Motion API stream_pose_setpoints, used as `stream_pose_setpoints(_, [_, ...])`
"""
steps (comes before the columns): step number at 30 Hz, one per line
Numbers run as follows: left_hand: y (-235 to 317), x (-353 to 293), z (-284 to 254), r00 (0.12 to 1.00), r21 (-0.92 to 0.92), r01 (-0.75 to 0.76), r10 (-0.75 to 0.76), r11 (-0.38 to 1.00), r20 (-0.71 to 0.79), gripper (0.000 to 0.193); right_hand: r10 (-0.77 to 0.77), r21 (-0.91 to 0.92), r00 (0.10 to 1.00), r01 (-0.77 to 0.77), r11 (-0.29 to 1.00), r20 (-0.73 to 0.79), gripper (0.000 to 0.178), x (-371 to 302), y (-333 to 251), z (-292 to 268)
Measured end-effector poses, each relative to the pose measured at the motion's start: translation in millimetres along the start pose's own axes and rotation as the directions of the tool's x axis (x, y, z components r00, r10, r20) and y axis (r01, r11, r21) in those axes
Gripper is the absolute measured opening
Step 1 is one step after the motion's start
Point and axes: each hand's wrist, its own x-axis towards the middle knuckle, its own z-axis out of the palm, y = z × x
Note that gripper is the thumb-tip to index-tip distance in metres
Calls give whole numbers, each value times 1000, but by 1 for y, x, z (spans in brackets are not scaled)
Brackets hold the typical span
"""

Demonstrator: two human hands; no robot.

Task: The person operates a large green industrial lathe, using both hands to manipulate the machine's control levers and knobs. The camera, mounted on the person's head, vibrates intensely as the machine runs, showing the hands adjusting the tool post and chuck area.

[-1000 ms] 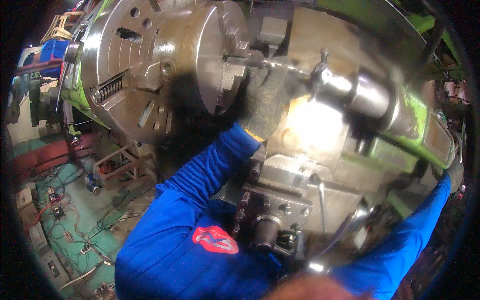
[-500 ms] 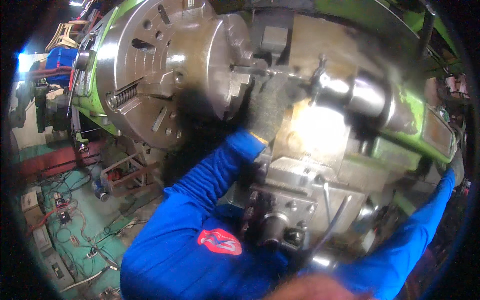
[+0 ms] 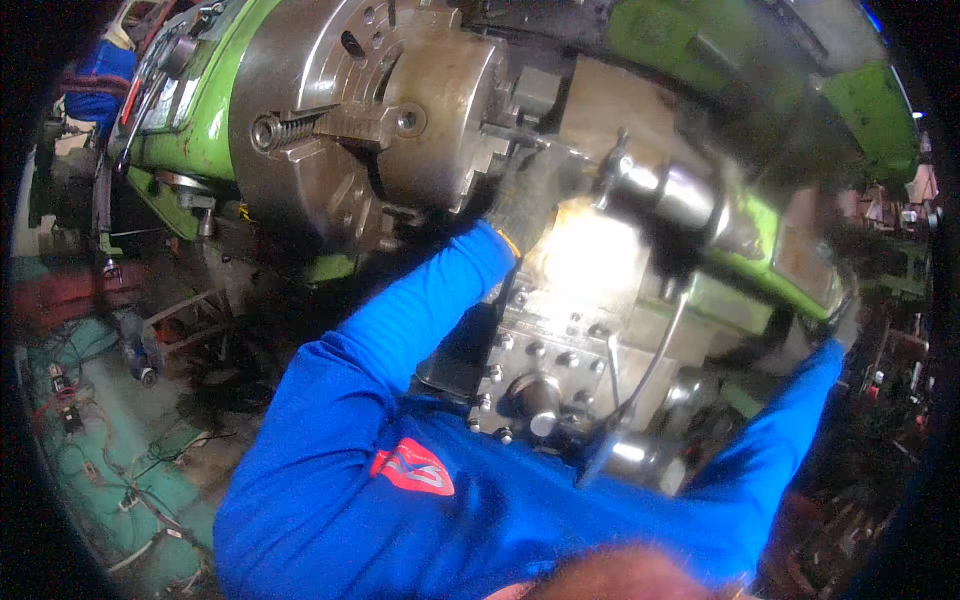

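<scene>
My left hand (image 3: 530, 195), in a dark grey glove, is raised between the lathe chuck (image 3: 435, 85) and the tailstock (image 3: 745, 225). It meets a slim metal shaft (image 3: 515, 134) that sticks out from the chuck jaws; blur hides its fingers. The bright tailstock quill (image 3: 690, 195) lies to the right of this hand, with a small clamp lever (image 3: 612, 165) at its near end. My right hand (image 3: 848, 315), partly hidden, is at the far right end of the green tailstock. What its fingers hold there is not visible.
A tool post (image 3: 540, 395) with several bolts stands in front of my chest, beside a long lever handle (image 3: 665, 350). Glare covers a metal plate (image 3: 585, 250) under the quill. Loose cables (image 3: 130, 495) lie on the green floor at lower left.
The view has shifted, so the machine appears turned and my right hand shows a little further left. My left hand stays by the shaft, and my right at the tailstock end.
</scene>
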Motion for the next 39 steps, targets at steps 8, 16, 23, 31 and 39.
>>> stream_pose_setpoints(8, [55,5,0,876,-579,414,-481,702,43,18,-11,-60,999,8,998,-49,111,-16,-6,-5])
stream_pose_setpoints(16, [5,4,0,930,-653,322,-358,686,82,21,0,-46,998,-3,999,-67,112,-33,-14,-1])
stream_pose_setpoints(23, [22,-1,-8,987,-151,135,-120,979,103,20,3,-82,996,-10,997,-84,112,-32,-13,-5])
stream_pose_setpoints(31, [-7,-3,8,983,-669,183,-154,720,103,29,35,-102,995,-44,994,-96,113,-5,11,-16])
stream_pose_setpoints(39, [16,1,-5,982,411,-61,-21,910,190,37,-56,163,996,43,986,76,105,-80,-54,2])
